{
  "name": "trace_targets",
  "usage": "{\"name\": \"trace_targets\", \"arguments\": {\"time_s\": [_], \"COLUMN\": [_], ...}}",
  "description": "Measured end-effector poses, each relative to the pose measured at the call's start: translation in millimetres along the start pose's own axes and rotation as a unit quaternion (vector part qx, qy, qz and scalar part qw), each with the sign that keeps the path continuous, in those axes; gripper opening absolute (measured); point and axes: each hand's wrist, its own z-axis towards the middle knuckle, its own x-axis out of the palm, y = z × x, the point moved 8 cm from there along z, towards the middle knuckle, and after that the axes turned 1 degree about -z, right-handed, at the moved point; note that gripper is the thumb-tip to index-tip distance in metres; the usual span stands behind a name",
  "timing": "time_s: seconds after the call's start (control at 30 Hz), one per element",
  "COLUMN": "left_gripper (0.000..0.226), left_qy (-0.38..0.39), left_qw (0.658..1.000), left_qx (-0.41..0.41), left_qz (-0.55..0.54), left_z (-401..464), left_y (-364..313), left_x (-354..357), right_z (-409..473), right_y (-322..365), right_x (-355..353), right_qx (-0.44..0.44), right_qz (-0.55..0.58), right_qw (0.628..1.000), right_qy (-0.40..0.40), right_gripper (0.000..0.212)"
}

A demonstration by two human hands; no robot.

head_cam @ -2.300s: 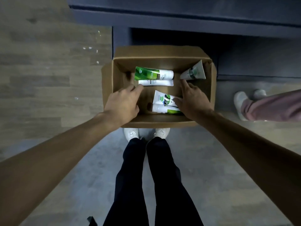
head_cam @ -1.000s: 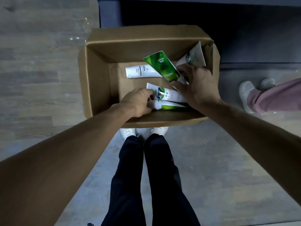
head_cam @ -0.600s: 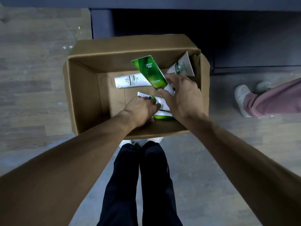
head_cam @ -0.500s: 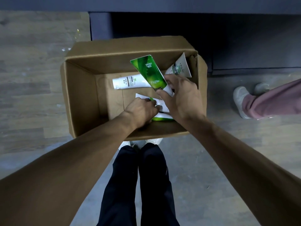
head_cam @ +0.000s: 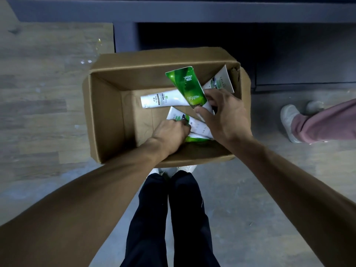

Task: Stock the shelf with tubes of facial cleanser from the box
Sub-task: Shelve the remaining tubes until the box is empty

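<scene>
1. As I lean over the cardboard box (head_cam: pixel 107 120) on the floor, both my hands are down inside it.
2. My right hand (head_cam: pixel 225 114) has its fingers curled round the white cap end of the green tube (head_cam: pixel 187 85), which tilts up toward the box's far wall.
3. My left hand (head_cam: pixel 169 133) rests on a white tube with green print (head_cam: pixel 196 126); its fingers are bent over the tube, grasping it.
4. Another green-ended tube (head_cam: pixel 194 139) lies just under that one, near the front wall.
5. A white tube marked FRESH (head_cam: pixel 159 98) lies flat on the box floor, partly behind the green tube.
6. One more white tube (head_cam: pixel 219 81) leans in the far right corner.
7. The dark shelf unit (head_cam: pixel 192 10) stands just beyond the box.
8. Another person's pink-trousered leg (head_cam: pixel 327 124) and white shoe are at the right.
</scene>
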Motion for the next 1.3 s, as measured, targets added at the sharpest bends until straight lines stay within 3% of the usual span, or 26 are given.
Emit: {"name": "trace_targets", "arguments": {"time_s": [0.27, 0.33, 0.43, 0.63, 0.77, 0.9, 1.1, 1.3], "left_gripper": [0.030, 0.028, 0.023, 0.024, 0.024, 0.031, 0.024, 0.024], "left_qy": [-0.091, -0.116, -0.132, -0.186, -0.233, -0.282, -0.387, -0.445], "left_qw": [0.967, 0.936, 0.858, 0.782, 0.761, 0.771, 0.765, 0.758], "left_qx": [-0.140, -0.157, -0.146, -0.080, -0.035, 0.000, 0.055, 0.049], "left_qz": [-0.193, -0.293, -0.475, -0.590, -0.604, -0.571, -0.512, -0.475], "left_z": [-88.1, -116.8, -158.7, -232.9, -267.5, -299.4, -341.1, -347.8], "left_y": [68.2, 81.9, 91.2, 79.5, 79.6, 87.4, 96.5, 101.7], "left_x": [-67.2, -86.6, -121.4, -216.0, -274.3, -348.8, -469.9, -521.0], "right_z": [-23.1, -35.6, -55.8, -79.0, -90.8, -99.1, -93.1, -72.9], "right_y": [23.1, 35.1, 64.5, 137.9, 179.7, 234.6, 316.4, 351.7], "right_x": [-53.1, -81.1, -124.7, -199.6, -232.1, -279.0, -369.1, -415.4], "right_qx": [0.040, 0.058, 0.066, 0.062, 0.041, -0.026, -0.127, -0.167], "right_qz": [0.045, 0.051, 0.066, 0.090, 0.145, 0.227, 0.259, 0.258], "right_qw": [0.998, 0.997, 0.996, 0.994, 0.988, 0.970, 0.944, 0.930], "right_qy": [0.003, -0.003, -0.008, -0.008, -0.032, -0.084, -0.162, -0.203], "right_gripper": [0.020, 0.022, 0.029, 0.032, 0.028, 0.026, 0.024, 0.023]}}
